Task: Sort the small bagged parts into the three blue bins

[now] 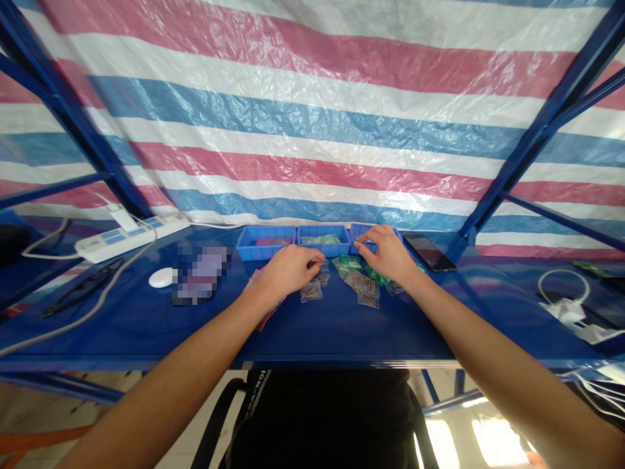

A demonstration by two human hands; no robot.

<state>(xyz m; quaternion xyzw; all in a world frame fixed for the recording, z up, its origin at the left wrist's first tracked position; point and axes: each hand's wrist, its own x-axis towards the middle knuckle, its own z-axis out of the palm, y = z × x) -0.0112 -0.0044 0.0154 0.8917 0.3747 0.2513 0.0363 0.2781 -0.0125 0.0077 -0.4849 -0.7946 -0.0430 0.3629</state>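
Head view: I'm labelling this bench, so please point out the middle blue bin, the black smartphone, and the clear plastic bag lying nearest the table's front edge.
Middle blue bin (pixel 325 250): head view, on its front wall.
Black smartphone (pixel 430 252): head view, mid-screen.
Clear plastic bag (pixel 368 299): head view, around its middle.

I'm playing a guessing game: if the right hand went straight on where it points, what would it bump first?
Probably the right blue bin, which the right hand overlaps in the picture; its height is unclear.
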